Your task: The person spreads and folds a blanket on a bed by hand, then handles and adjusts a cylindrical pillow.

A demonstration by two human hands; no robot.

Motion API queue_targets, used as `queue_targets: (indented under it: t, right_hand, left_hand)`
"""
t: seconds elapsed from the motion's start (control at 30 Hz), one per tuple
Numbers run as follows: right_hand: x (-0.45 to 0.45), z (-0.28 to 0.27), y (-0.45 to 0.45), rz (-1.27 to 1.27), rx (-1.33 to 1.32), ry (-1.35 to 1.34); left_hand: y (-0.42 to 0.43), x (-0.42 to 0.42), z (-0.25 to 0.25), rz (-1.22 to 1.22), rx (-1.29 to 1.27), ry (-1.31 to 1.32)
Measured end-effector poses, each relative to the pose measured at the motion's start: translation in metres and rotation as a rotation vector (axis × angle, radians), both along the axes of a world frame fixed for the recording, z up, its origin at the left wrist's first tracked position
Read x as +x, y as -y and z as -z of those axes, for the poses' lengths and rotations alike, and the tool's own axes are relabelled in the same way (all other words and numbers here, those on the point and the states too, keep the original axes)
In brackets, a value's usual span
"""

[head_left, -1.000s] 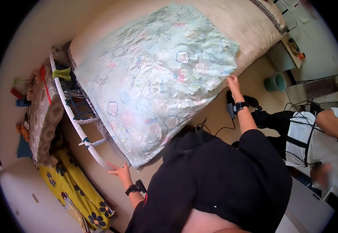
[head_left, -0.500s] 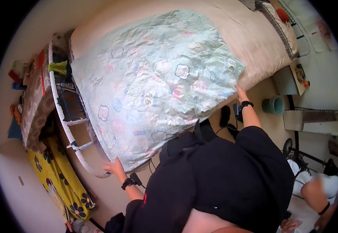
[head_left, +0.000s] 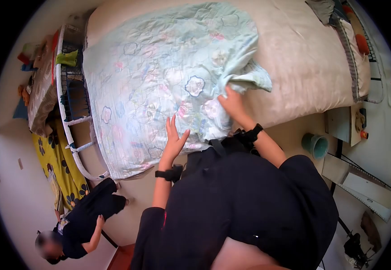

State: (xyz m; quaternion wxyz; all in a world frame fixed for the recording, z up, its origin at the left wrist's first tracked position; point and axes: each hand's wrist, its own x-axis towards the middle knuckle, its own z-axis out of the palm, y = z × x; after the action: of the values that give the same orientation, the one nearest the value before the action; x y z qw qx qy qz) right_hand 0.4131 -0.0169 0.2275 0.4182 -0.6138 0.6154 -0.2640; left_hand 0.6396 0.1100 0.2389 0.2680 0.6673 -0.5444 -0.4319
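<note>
Quilt (head_left: 155,85) on bed (head_left: 299,76), bunched at right grip (head_left: 234,105)

From my end I see a beige-covered bed (head_left: 301,76), a pale-blue patterned quilt (head_left: 150,90) lying on it, partly bunched.

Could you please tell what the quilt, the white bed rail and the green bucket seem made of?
The quilt: soft fabric, probably padded; stitching puckers its printed surface.
The white bed rail: likely painted metal tube, given its darker patches; a plastic coating is possible.
The green bucket: probably smooth plastic, from its even colour and thin rim.
</note>
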Motion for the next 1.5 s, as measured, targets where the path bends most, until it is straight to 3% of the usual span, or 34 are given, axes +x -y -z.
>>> queue_targets:
  t: [0.07, 0.1, 0.17, 0.3, 0.37, 0.43, 0.5, 0.6, 0.77, 0.83, 0.97, 1.03, 1.1, 1.17, 1.23, 1.3, 1.37, 1.43, 1.5]
  right_hand:
    - [0.031, -0.010, -0.014, -0.335, -0.220, 0.006]
    - [0.041, -0.011, -0.019, -0.488, -0.231, 0.022]
    - [0.055, -0.012, -0.029, -0.885, 0.105, -0.103]
    - [0.038, -0.007, -0.041, -0.883, 0.141, -0.235]
    - [0.014, 0.012, -0.037, -0.688, -0.059, 0.043]
    - [-0.008, 0.013, -0.025, -0.417, 0.030, -0.004]
    - [-0.027, 0.032, -0.004, -0.245, -0.071, -0.111]
    - [-0.028, 0.029, 0.031, -0.091, -0.022, -0.075]
    - [-0.008, 0.050, 0.076, -0.076, -0.004, -0.081]
    - [-0.001, 0.048, 0.087, -0.084, 0.180, 0.079]
    - [-0.001, 0.044, 0.100, -0.178, 0.393, 0.052]
    - [-0.005, 0.044, 0.099, -0.194, 0.257, 0.196]
    - [-0.017, 0.024, 0.095, -0.183, 0.254, 0.249]
    - [-0.042, 0.001, 0.095, -0.119, 0.261, 0.332]
    - [-0.083, -0.029, 0.099, 0.001, 0.206, 0.451]
    - [-0.137, -0.072, 0.103, 0.125, 0.086, 0.606]
    - [-0.209, -0.107, 0.103, 0.235, -0.077, 0.725]
    - [-0.283, -0.151, 0.090, 0.321, -0.221, 0.682]
    - [-0.347, -0.187, 0.068, 0.399, -0.347, 0.631]
  left_hand:
    - [0.037, -0.027, -0.013, -0.196, 0.212, -0.449]
    - [0.051, -0.037, -0.002, -0.201, 0.212, -0.450]
    - [0.070, -0.047, 0.036, -0.264, 0.155, -0.346]
    - [0.077, -0.029, 0.088, -0.375, 0.252, -0.535]
    - [0.070, -0.021, 0.093, -0.492, 0.245, -0.626]
    - [0.065, -0.016, 0.084, -0.488, 0.284, -0.686]
    - [0.063, -0.012, 0.080, -0.396, 0.422, -0.518]
    - [0.058, -0.015, 0.089, -0.363, 0.323, -0.543]
    - [0.048, 0.001, 0.092, -0.271, 0.337, -0.551]
    - [0.038, 0.008, 0.092, -0.281, 0.326, -0.611]
    - [0.027, 0.015, 0.086, -0.258, 0.340, -0.711]
    - [0.023, 0.008, 0.079, -0.241, 0.375, -0.651]
    - [0.019, -0.009, 0.073, -0.198, 0.150, -0.418]
    - [0.019, -0.029, 0.075, -0.132, 0.107, -0.369]
    - [0.016, -0.061, 0.084, -0.010, -0.119, 0.053]
    - [0.020, -0.098, 0.075, 0.074, -0.120, 0.059]
    - [0.019, -0.142, 0.063, 0.216, 0.032, 0.442]
    - [0.018, -0.174, 0.077, 0.252, 0.002, 0.406]
    - [0.023, -0.201, 0.080, 0.385, -0.047, 0.587]
